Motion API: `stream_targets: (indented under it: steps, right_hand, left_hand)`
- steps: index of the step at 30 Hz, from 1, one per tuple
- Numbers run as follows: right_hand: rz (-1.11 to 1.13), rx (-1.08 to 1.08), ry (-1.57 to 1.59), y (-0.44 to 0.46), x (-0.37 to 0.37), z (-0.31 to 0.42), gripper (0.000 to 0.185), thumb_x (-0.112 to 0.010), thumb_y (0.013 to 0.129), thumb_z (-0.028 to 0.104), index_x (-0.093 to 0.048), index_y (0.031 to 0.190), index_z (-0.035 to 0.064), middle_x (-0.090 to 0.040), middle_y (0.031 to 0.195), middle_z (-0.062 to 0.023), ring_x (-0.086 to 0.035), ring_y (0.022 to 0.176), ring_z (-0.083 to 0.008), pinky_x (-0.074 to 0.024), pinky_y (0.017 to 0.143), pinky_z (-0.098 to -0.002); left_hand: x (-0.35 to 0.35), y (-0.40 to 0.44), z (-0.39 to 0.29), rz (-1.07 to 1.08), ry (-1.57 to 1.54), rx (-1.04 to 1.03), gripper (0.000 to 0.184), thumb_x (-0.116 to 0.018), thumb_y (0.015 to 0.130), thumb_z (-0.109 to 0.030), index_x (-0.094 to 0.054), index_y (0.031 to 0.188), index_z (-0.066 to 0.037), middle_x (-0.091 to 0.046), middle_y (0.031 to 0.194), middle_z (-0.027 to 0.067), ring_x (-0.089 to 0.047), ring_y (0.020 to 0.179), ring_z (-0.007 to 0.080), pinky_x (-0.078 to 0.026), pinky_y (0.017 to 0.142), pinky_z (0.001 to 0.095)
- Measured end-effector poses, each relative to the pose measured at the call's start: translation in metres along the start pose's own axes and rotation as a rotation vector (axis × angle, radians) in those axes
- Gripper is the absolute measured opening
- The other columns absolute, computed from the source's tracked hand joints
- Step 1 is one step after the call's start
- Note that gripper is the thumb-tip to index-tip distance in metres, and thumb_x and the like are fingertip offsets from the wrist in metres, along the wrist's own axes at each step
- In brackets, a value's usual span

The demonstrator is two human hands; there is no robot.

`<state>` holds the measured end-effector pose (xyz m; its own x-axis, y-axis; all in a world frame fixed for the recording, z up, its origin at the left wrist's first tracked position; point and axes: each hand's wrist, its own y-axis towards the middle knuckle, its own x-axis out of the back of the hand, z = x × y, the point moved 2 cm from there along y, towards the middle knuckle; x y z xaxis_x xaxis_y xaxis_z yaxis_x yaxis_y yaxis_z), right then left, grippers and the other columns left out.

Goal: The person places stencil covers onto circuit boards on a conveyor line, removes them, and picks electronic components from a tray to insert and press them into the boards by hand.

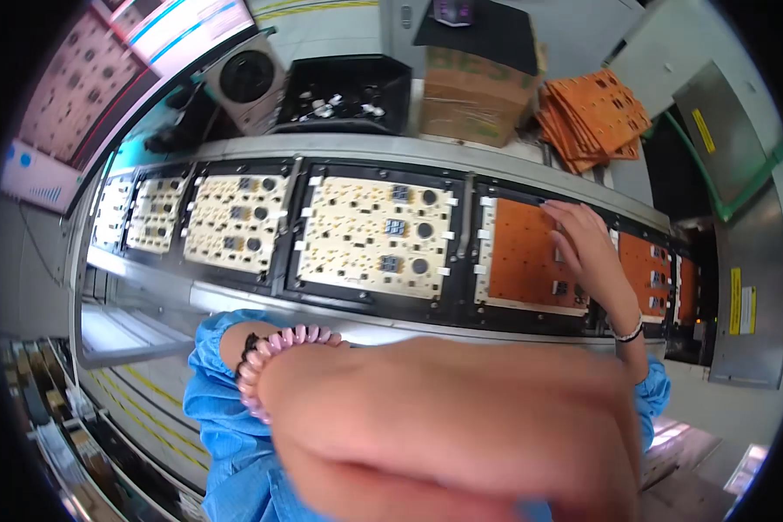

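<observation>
My left hand (461, 418) is large and blurred close to the camera, below the line. Its fingers smear off at the lower right, so I cannot see whether it holds anything. A pink coil bracelet (254, 378) circles that wrist. My right hand (587, 248) reaches over an orange perforated plate (522, 252) that lies on a circuit board in a black frame. Its fingers are stretched out and slightly spread at the plate's upper right, with no held object visible. The hand covers part of the plate's right side.
Framed cream circuit boards (365, 235) line the conveyor to the left. Another orange plate (639, 274) is at right. Behind stand a black bin (344, 70) of small parts, a cardboard box (470, 96) and stacked orange plates (596, 113). A monitor (87, 87) is at upper left.
</observation>
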<state>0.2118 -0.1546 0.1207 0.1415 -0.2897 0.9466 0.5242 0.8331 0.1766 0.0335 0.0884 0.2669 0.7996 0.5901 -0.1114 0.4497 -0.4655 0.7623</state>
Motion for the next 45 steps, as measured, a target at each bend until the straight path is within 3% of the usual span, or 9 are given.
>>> stream_targets:
  steps: [12, 16, 19, 22, 23, 25, 28, 36, 45]
  right_hand:
    - [0.111, 0.234, -0.022, 0.102, -0.074, 0.042, 0.026, -0.058, 0.096, 0.016, -0.064, 0.119, 0.0056, -0.065, 0.114, -0.0137, -0.059, 0.108, -0.0348, -0.0458, 0.095, -0.0441]
    - [0.155, 0.155, -0.045, 0.091, -0.074, 0.055, 0.029, -0.060, 0.092, 0.010, -0.064, 0.120, 0.0041, -0.066, 0.112, -0.0136, -0.058, 0.107, -0.0340, -0.0446, 0.095, -0.0427]
    - [0.066, 0.207, -0.085, 0.078, -0.085, 0.058, 0.039, -0.057, 0.088, 0.003, -0.060, 0.127, 0.0009, -0.064, 0.119, -0.0144, -0.055, 0.114, -0.0325, -0.0427, 0.098, -0.0415]
    - [0.041, 0.231, -0.188, 0.072, -0.086, 0.068, 0.048, -0.054, 0.086, 0.000, -0.055, 0.134, -0.0024, -0.060, 0.127, -0.0156, -0.054, 0.119, -0.0318, -0.0414, 0.101, -0.0413]
    - [0.039, 0.230, -0.224, 0.071, -0.086, 0.072, 0.050, -0.053, 0.085, 0.000, -0.053, 0.136, -0.0034, -0.059, 0.129, -0.0159, -0.053, 0.120, -0.0317, -0.0413, 0.102, -0.0413]
    - [0.074, 0.213, -0.320, 0.067, -0.091, 0.072, 0.056, -0.052, 0.085, 0.001, -0.048, 0.141, -0.0049, -0.056, 0.134, -0.0158, -0.052, 0.123, -0.0310, -0.0408, 0.104, -0.0420]
    - [-0.011, 0.239, -0.382, 0.066, -0.099, 0.072, 0.049, -0.053, 0.088, 0.006, -0.053, 0.135, -0.0068, -0.058, 0.130, -0.0151, -0.054, 0.120, -0.0294, -0.0426, 0.101, -0.0398]
    - [-0.035, 0.247, -0.597, 0.069, -0.111, 0.081, 0.047, -0.059, 0.085, 0.010, -0.059, 0.126, -0.0126, -0.062, 0.119, -0.0180, -0.058, 0.112, -0.0273, -0.0448, 0.093, -0.0356]
    - [-0.021, 0.179, -0.271, 0.037, -0.090, 0.099, 0.040, -0.058, 0.087, 0.008, -0.063, 0.125, -0.0009, -0.062, 0.115, -0.0081, -0.055, 0.118, -0.0228, -0.0321, 0.115, -0.0553]
  left_hand:
    - [-0.049, -0.071, -0.135, 0.009, 0.079, -0.149, 0.012, -0.060, 0.099, -0.020, -0.065, 0.088, -0.016, -0.065, 0.083, 0.0030, -0.066, 0.083, 0.0164, -0.047, 0.065, 0.0280]
    - [-0.086, -0.107, -0.118, 0.228, 0.164, -0.121, 0.045, -0.037, 0.109, -0.035, -0.062, 0.080, -0.010, -0.058, 0.075, 0.0049, -0.059, 0.069, 0.0214, -0.047, 0.061, 0.0296]
    - [-0.039, -0.149, -0.065, 0.677, 0.373, 0.486, 0.018, -0.054, 0.099, -0.017, -0.065, 0.099, -0.003, -0.064, 0.087, 0.0117, -0.063, 0.079, 0.0320, -0.053, 0.064, 0.0419]
    - [0.054, -0.185, -0.016, -0.005, 1.227, 0.930, 0.020, -0.063, 0.090, -0.018, -0.064, 0.106, -0.005, -0.063, 0.093, 0.0130, -0.064, 0.091, 0.0331, -0.053, 0.079, 0.0451]
    - [0.082, -0.197, -0.008, -0.193, 1.522, 0.784, 0.030, -0.066, 0.088, -0.020, -0.061, 0.112, -0.003, -0.064, 0.105, 0.0140, -0.063, 0.097, 0.0328, -0.051, 0.083, 0.0435]
    - [0.119, -0.230, 0.011, -0.191, 1.894, 0.912, 0.055, -0.066, 0.093, -0.028, -0.050, 0.138, 0.000, -0.058, 0.135, 0.0160, -0.054, 0.125, 0.0315, -0.041, 0.108, 0.0426]
    - [0.133, -0.264, 0.022, -0.084, 2.097, 1.012, 0.066, -0.059, 0.095, -0.049, -0.055, 0.136, 0.002, -0.059, 0.138, 0.0159, -0.051, 0.131, 0.0306, -0.038, 0.110, 0.0491]
    - [0.136, -0.261, 0.027, -0.141, 1.956, 1.063, 0.064, -0.059, 0.096, -0.042, -0.053, 0.138, 0.007, -0.058, 0.140, 0.0217, -0.051, 0.134, 0.0359, -0.035, 0.112, 0.0478]
    - [0.093, -0.269, 0.007, -0.039, 1.812, 1.192, 0.074, -0.058, 0.096, -0.046, -0.039, 0.151, 0.001, -0.042, 0.155, 0.0192, -0.036, 0.147, 0.0303, -0.029, 0.117, 0.0499]
